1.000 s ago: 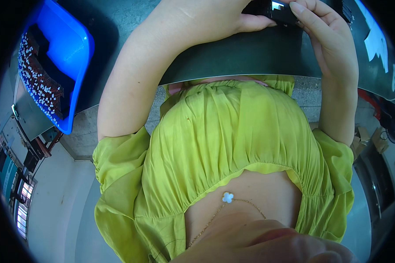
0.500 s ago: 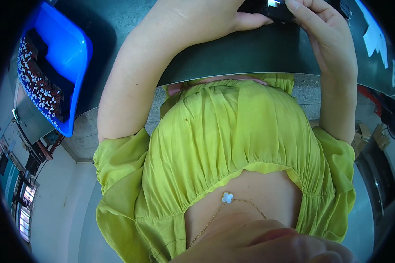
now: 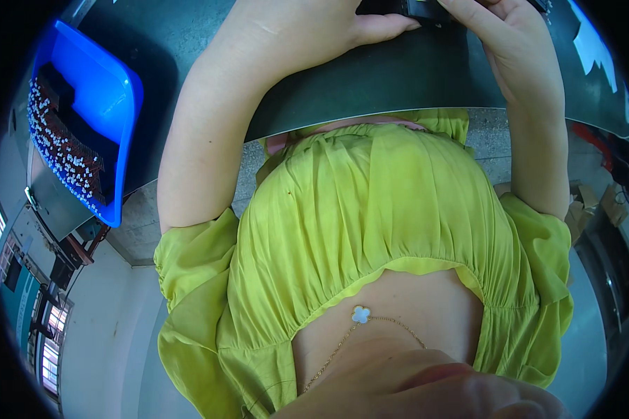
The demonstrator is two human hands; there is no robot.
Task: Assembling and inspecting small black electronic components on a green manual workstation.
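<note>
At the top edge a small black part point(image 3: 426, 10) with a shiny bright patch lies between my two hands, mostly cut off by the picture's edge. My left hand point(image 3: 332, 29) is closed about its left side. The thumb stretches along the part's near edge, while the other fingers are out of the picture. My right hand point(image 3: 514, 24) is closed too, its fingers curled and a fingertip against the part's right end. Whether anything small sits in those right fingers is hidden.
A blue plastic bin point(image 3: 112, 91) stands at the left, holding rows of dark pieces with many small white bits point(image 3: 63, 150). The dark green tabletop point(image 3: 370, 80) has its near edge against my body. Torn white paper point(image 3: 594, 45) lies at the right. Cardboard pieces point(image 3: 586, 209) are lower right.
Both hands and the black part sit slightly higher and further left in the picture, so less of the part shows. The bin and background have shifted slightly too.
</note>
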